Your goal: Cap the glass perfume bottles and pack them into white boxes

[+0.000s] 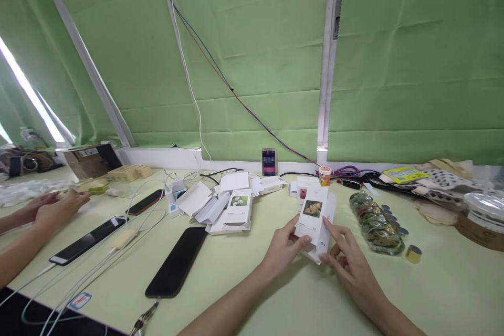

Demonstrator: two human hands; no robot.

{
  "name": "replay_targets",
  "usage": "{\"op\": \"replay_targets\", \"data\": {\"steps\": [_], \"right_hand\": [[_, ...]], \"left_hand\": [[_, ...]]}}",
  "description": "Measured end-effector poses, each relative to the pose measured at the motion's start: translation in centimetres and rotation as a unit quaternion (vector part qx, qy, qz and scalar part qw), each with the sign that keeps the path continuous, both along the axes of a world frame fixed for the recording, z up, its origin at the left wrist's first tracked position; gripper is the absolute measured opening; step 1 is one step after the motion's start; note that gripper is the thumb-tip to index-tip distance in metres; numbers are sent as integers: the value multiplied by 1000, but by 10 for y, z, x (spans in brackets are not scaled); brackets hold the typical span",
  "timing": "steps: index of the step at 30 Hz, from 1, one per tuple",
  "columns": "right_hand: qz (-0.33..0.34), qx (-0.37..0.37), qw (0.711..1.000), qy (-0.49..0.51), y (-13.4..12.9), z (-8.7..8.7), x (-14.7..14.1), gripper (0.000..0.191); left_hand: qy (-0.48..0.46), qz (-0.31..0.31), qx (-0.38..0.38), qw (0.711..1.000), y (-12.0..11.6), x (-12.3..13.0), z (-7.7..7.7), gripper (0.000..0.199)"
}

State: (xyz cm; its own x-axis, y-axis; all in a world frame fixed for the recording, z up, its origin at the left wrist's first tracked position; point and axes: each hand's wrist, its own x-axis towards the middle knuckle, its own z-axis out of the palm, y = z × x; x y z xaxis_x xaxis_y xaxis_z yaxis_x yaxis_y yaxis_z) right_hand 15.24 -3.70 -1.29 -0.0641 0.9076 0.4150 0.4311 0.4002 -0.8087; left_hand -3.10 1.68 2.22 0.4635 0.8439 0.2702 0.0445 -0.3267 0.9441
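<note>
Between my two hands is a white card box (311, 223) with a picture of yellowish flowers on its face; a side panel stands out toward the right. My left hand (284, 247) grips its left edge, thumb on the front. On the right side panel, my right hand (346, 257) presses with finger and thumb. Just behind stands another white box (302, 192) with a reddish picture. To the left lies a heap of flat white boxes (220, 202), the top one showing white flowers. A row of clear packets of dried plants (376, 223) lies right of my hands.
Several small round tins (413, 253) sit beside the packets. Phones (177, 262) and white cables (106, 257) spread over the left side, where another person's hands (59, 210) work. A lidded tub (482, 220) stands far right; a small orange-and-white tub (325, 176) stands near the wall.
</note>
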Motion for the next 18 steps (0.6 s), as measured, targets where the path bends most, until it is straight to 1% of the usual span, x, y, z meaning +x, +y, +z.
{"op": "replay_targets", "data": {"steps": [2,4,6,8,10,13,15,18], "right_hand": [[9,-14,1000,21,0,0,2,53],[36,-34,998,46,-2,-1,1,56],[61,-55,994,65,-3,-1,-2,68],[62,-65,993,82,-4,-1,-6,80],[39,-72,991,102,-3,0,-8,82],[15,-104,983,149,1,1,-5,75],[22,-132,970,201,4,0,0,74],[57,-152,943,290,7,-3,3,77]], "left_hand": [[57,50,25,997,-1,-3,4,63],[101,87,38,990,-2,-5,7,63],[127,112,56,984,-3,-6,7,57],[149,124,90,977,-5,-6,6,53],[175,119,127,969,-7,-5,4,48],[194,92,161,963,-9,-2,1,43],[190,79,164,965,-10,-1,0,45],[158,56,148,975,-10,-1,-2,52]]}}
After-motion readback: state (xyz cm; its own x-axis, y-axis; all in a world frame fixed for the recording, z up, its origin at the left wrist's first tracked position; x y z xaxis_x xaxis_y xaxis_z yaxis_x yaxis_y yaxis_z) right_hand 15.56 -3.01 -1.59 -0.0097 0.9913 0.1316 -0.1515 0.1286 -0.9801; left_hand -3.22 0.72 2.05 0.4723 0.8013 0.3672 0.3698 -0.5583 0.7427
